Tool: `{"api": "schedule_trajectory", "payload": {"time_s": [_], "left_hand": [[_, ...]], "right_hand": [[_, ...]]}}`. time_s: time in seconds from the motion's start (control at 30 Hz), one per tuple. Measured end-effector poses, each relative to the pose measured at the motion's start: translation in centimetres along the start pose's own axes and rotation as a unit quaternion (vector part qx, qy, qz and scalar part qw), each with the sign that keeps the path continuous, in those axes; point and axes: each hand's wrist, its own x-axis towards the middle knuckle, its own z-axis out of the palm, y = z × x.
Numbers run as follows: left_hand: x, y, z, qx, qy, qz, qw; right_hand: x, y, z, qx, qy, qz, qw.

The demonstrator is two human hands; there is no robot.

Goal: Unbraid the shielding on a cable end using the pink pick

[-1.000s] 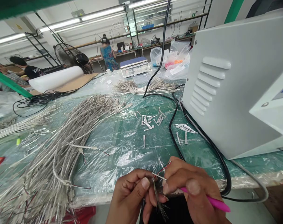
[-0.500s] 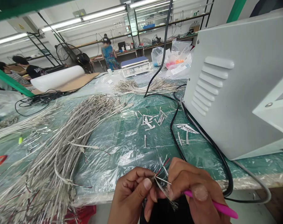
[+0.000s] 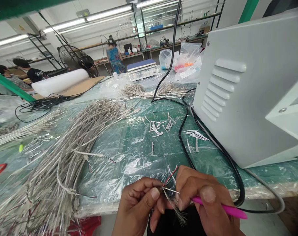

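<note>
Cable end [image 3: 163, 189] stays pinched in left hand [image 3: 136, 209]; right hand [image 3: 201, 196], clamping pink tool [image 3: 225, 210], has drawn frayed braid [image 3: 174, 206] rightward.

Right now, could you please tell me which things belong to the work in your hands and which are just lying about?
In use: left hand pinching the cable end; right hand holding the pink tool.
Lying about: grey cable bundle, cut scraps, black cords, white machine, weighing scale, plastic bags.
</note>
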Motion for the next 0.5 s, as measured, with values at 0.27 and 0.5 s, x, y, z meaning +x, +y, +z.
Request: {"api": "schedule_trajectory", "payload": {"time_s": [0.27,0.5], "left_hand": [[0.04,0.29,0.03,0.006,0.005,-0.012,1.0],[0.01,-0.02,0.12,0.04,0.021,-0.011,0.999]], "right_hand": [[-0.51,0.28,-0.29,0.026,-0.007,0.017,0.999],[-0.35,0.53,-0.33,0.01,-0.034,0.006,0.999]]}}
